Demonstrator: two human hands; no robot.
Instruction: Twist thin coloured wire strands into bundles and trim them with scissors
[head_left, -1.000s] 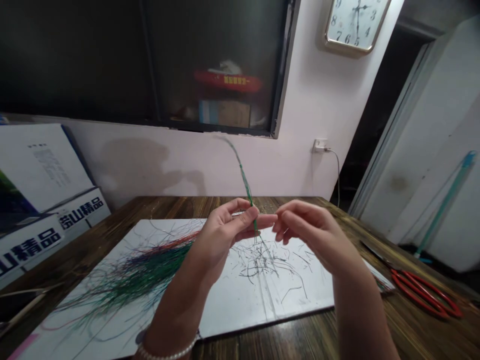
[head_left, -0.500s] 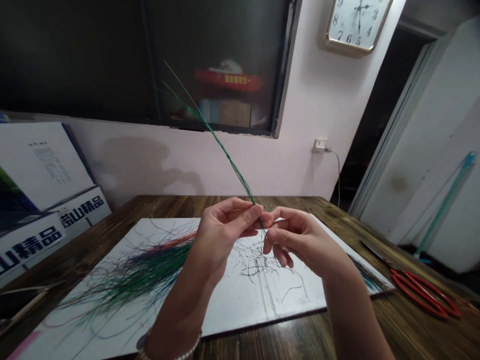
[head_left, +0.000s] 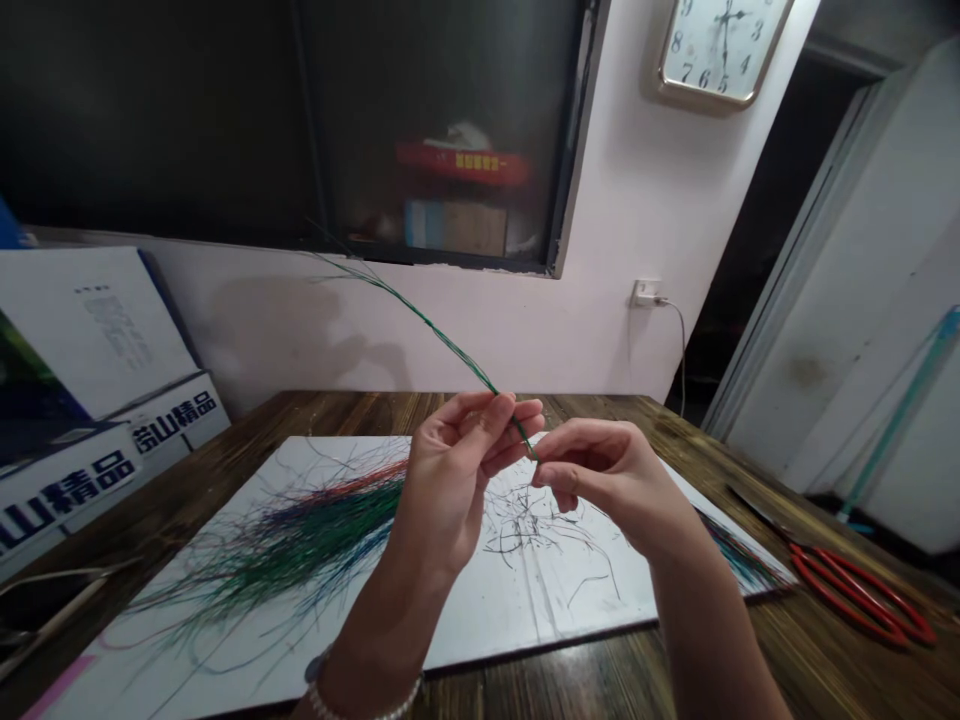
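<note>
My left hand (head_left: 469,450) pinches a thin bundle of green wires (head_left: 457,349) between thumb and forefinger, its other fingers loosely curled behind. From there the bundle rises to the upper left, where its loose ends fan out against the wall and window. The bundle's short lower end comes down to my right hand (head_left: 600,475), whose thumb and forefinger are closed on its tip. Below both hands lies a white board (head_left: 465,620). Many loose green, blue and red wires (head_left: 322,540) are spread over its left part.
Short dark wire scraps (head_left: 525,520) lie mid-board. More coloured wires (head_left: 739,555) rest at its right edge, beside red-handled scissors (head_left: 862,595) on the wooden table (head_left: 555,675). Printed boxes (head_left: 105,460) stand at left. A wall clock (head_left: 720,50) and a plugged socket (head_left: 646,293) are behind.
The green bundle's upper end has swung down and to the left and now bends more. My right fingers have closed in on its lower tip.
</note>
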